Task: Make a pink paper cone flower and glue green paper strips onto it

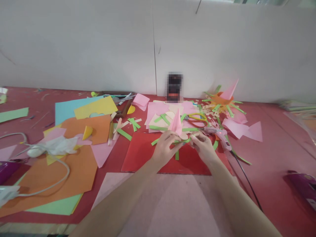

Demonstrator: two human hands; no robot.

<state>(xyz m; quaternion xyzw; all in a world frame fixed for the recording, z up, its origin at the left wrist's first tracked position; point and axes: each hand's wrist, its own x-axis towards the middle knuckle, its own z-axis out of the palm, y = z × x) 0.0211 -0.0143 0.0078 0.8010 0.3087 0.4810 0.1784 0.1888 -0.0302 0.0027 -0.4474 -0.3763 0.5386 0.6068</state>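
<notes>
A pink paper cone (pixel 176 124) stands upright over the red board (pixel 140 154), with green paper strips around its base. My left hand (pixel 166 144) is closed at the foot of the cone, its fingertips on the cone's base and a green strip. With finger and thumb, my right hand (pixel 201 143) pinches the end of a green paper strip (pixel 185 141) to the right of the cone. Another green strip (pixel 177 155) hangs down between the hands. What lies under my left fingers is partly hidden.
A glue gun (pixel 221 135) lies right of my right hand, its black cord running forward. Scissors (pixel 197 119) rest behind. An orange paper piece with a pink cone (pixel 229 92) stands back right. Coloured sheets (pixel 81 164) and a white cable (pixel 61 186) cover the left.
</notes>
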